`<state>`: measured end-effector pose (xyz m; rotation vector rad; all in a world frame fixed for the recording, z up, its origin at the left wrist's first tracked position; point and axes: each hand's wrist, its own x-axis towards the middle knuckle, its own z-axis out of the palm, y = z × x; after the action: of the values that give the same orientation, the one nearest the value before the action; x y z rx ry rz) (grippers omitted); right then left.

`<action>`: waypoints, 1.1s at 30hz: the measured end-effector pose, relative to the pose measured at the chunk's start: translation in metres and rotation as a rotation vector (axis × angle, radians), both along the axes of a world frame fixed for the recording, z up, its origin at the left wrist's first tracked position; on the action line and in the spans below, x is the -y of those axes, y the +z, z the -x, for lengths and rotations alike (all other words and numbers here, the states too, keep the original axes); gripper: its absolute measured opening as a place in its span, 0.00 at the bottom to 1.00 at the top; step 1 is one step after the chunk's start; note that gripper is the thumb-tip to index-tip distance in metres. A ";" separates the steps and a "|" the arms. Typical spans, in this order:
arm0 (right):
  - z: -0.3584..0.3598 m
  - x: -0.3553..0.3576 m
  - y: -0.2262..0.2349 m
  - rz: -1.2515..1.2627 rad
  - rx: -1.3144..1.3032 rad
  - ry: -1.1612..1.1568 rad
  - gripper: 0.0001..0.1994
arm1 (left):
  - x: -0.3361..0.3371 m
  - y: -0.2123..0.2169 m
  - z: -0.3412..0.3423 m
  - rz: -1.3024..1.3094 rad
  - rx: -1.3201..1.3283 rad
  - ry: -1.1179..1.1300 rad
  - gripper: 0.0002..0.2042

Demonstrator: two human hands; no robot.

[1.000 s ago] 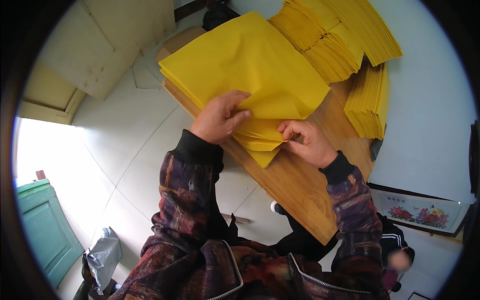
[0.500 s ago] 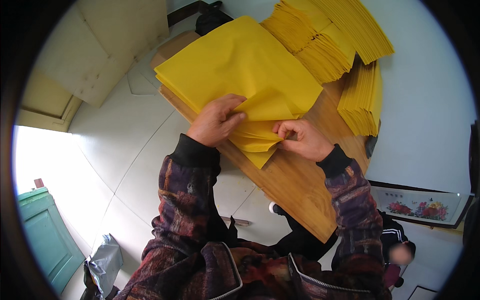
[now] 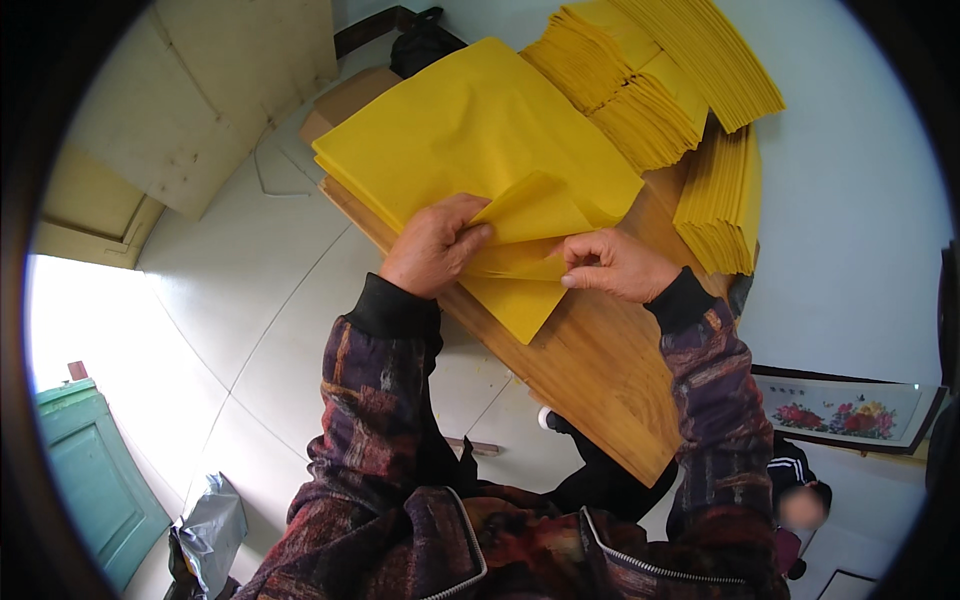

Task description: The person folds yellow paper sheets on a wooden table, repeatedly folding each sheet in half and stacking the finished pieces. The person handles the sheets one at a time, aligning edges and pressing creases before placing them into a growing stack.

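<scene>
A stack of large yellow sheets [image 3: 450,130], paper or thin cloth, lies on the wooden table, with its near edge partly folded up. My left hand [image 3: 435,245] grips the folded edge, thumb on top and the other fingers hidden beneath the sheets. Beside it, my right hand [image 3: 620,265] is closed, thumb and forefinger pinched at the edge of a yellow layer under the raised flap [image 3: 540,210]. A pointed yellow corner [image 3: 520,310] hangs below the hands, over the table's near edge.
Folded yellow bundles [image 3: 650,110] are piled at the far right of the wooden table [image 3: 610,370]. A black bag [image 3: 425,45] is behind the stack. A framed flower picture [image 3: 840,410] and a person [image 3: 790,480] are at right. A silver bag [image 3: 210,530] stands lower left.
My right hand has shifted slightly right and up. The several loose layers bunched at its fingertips have flattened, and more of the lower corner shows. My left hand stays nearly still.
</scene>
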<state>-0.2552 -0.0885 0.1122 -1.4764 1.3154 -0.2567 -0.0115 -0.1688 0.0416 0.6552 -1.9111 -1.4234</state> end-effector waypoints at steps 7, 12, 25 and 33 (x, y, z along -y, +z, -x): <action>-0.004 0.000 0.007 0.060 -0.073 -0.034 0.08 | 0.001 -0.005 0.001 0.043 0.021 0.023 0.11; -0.008 -0.003 0.008 0.141 -0.070 -0.104 0.08 | 0.001 -0.002 0.001 0.026 0.036 0.033 0.11; -0.018 0.004 0.022 0.308 -0.081 -0.211 0.06 | 0.002 0.001 -0.005 -0.138 -0.108 -0.031 0.22; -0.030 0.011 0.022 0.660 -0.181 -0.324 0.05 | -0.001 -0.004 0.001 0.091 -0.013 -0.035 0.17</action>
<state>-0.2252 -0.0991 0.1339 -1.8483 1.7160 -0.8493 -0.0126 -0.1677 0.0379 0.5705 -1.9731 -1.3495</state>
